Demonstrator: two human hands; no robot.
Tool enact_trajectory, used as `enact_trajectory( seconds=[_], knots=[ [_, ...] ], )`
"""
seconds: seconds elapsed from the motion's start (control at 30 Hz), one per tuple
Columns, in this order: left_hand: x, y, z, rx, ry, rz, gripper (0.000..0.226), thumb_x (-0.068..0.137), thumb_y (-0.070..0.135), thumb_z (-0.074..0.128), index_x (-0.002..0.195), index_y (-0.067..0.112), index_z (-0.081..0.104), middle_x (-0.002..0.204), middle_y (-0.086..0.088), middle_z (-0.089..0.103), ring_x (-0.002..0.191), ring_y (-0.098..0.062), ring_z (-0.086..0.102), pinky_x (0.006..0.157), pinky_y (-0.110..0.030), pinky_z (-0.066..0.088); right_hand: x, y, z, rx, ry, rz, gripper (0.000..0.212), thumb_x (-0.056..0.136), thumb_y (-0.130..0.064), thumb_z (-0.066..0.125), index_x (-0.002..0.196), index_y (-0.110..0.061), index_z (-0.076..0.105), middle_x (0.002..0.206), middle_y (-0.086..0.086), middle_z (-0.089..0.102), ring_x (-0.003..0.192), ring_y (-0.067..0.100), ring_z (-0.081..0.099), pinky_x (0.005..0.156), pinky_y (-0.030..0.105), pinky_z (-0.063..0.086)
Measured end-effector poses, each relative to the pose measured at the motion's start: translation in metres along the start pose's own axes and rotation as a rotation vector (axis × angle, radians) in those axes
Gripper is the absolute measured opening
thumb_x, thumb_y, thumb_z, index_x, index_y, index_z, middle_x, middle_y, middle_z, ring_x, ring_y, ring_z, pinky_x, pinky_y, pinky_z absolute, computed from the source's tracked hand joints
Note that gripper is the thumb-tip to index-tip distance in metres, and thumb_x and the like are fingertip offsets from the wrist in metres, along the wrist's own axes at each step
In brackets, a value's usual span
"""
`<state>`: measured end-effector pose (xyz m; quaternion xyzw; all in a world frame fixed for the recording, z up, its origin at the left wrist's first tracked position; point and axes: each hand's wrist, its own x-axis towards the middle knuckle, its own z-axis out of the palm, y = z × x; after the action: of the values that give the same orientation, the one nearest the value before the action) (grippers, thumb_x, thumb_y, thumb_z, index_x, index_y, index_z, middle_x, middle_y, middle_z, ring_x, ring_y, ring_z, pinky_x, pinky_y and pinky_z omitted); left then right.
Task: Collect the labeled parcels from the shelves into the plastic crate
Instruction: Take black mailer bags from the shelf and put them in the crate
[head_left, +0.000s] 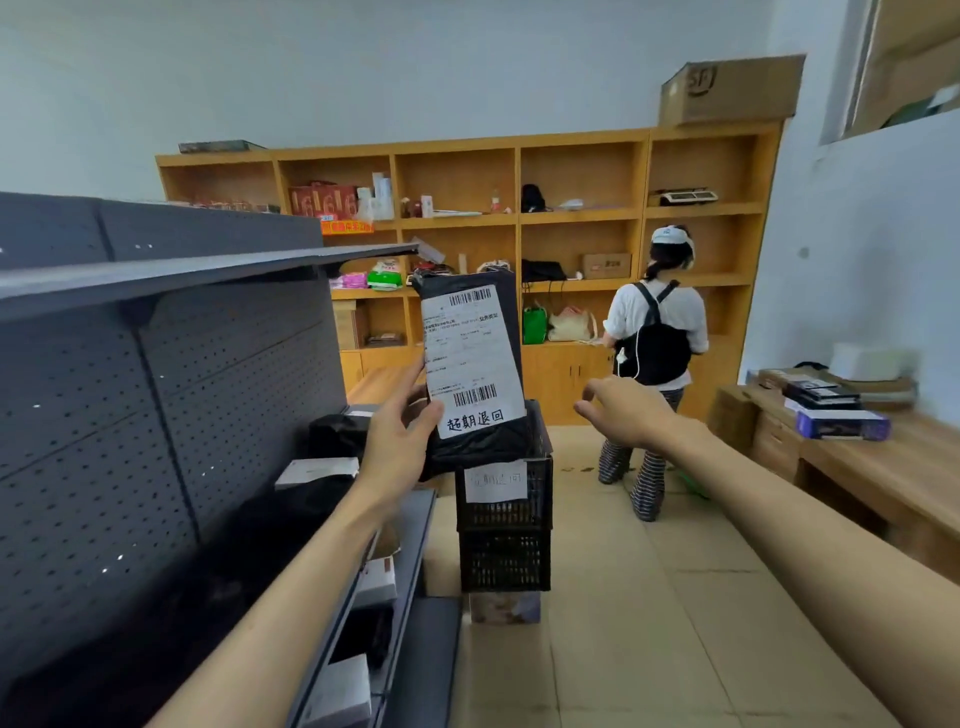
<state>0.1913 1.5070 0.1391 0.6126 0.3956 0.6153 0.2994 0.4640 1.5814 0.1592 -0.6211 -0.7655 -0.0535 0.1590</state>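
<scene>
Labeled parcel (470, 358) stood upright just over the plastic crate (506, 514), gripped at its lower left edge by the left hand (400, 436). The right hand (623, 410) hung released nearby. That one-sided grip could have let the parcel slip and miss the crate.

White label (470, 358) on the parcel (467, 452): two barcodes, with 超期退回 handwritten below; the small print is unreadable. SF is printed on the carton (727, 91) atop the wooden shelf (518, 234). The note (496, 480) on the crate (504, 561) is too blurred to read.
</scene>
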Motion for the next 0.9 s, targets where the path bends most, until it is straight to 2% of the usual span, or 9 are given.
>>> enact_trajectory(
  seconds=[0.17, 0.3, 0.43, 0.53, 0.63, 0.9],
  knots=[
    [0.058, -0.039, 0.001, 0.014, 0.012, -0.026, 0.059, 0.103, 0.001, 0.051, 0.135, 0.050, 0.046, 0.117, 0.022, 0.068, 0.119, -0.002, 0.062, 0.098, -0.038, 0.057, 0.072, 0.007, 0.025, -0.038, -0.037, -0.010, 0.037, 0.102, -0.043, 0.041, 0.114, -0.013, 0.060, 0.115, 0.010, 0.063, 0.102, 0.027, 0.059, 0.086, 0.044, 0.052],
    [0.109, -0.072, 0.001, 0.018, 0.019, -0.051, 0.060, 0.102, 0.001, 0.052, 0.134, 0.051, 0.047, 0.123, 0.023, 0.064, 0.121, 0.001, 0.059, 0.100, -0.038, 0.055, 0.127, 0.009, 0.044, -0.051, -0.062, -0.008, 0.037, 0.103, -0.042, 0.040, 0.115, -0.012, 0.059, 0.114, 0.010, 0.063, 0.101, 0.028, 0.059, 0.086, 0.043, 0.051],
    [0.163, -0.110, 0.004, 0.022, 0.006, -0.048, 0.056, 0.103, 0.001, 0.052, 0.152, 0.024, 0.042, 0.109, 0.038, 0.063, 0.107, 0.015, 0.060, 0.086, -0.017, 0.056, 0.186, 0.013, 0.066, -0.056, -0.075, -0.009, 0.038, 0.103, -0.042, 0.040, 0.113, -0.012, 0.060, 0.112, 0.009, 0.064, 0.099, 0.027, 0.060, 0.080, 0.039, 0.049],
    [0.210, -0.138, 0.008, 0.021, -0.013, -0.049, 0.056, 0.103, 0.003, 0.052, 0.153, 0.024, 0.041, 0.117, 0.025, 0.066, 0.108, 0.009, 0.061, 0.087, -0.020, 0.057, 0.233, 0.019, 0.081, -0.054, -0.087, -0.006, 0.038, 0.103, -0.043, 0.040, 0.112, -0.013, 0.061, 0.111, 0.008, 0.064, 0.098, 0.027, 0.060, 0.078, 0.038, 0.048],
    [0.263, -0.162, 0.013, -0.015, -0.019, -0.057, 0.055, 0.103, 0.002, 0.051, 0.149, 0.031, 0.043, 0.123, 0.006, 0.065, 0.104, 0.011, 0.063, 0.078, -0.014, 0.055, 0.287, 0.027, 0.090, -0.060, -0.088, 0.004, 0.038, 0.102, -0.042, 0.040, 0.108, -0.012, 0.062, 0.110, 0.009, 0.065, 0.097, 0.028, 0.060, 0.082, 0.042, 0.051],
    [0.389, -0.238, 0.027, -0.041, -0.035, -0.048, 0.057, 0.104, 0.004, 0.050, 0.153, 0.031, 0.038, 0.123, 0.003, 0.064, 0.108, 0.003, 0.065, 0.077, -0.017, 0.056, 0.410, 0.059, 0.138, -0.077, -0.053, 0.043, 0.038, 0.103, -0.042, 0.040, 0.110, -0.011, 0.061, 0.110, 0.011, 0.063, 0.099, 0.029, 0.058, 0.083, 0.042, 0.050]
  ],
)
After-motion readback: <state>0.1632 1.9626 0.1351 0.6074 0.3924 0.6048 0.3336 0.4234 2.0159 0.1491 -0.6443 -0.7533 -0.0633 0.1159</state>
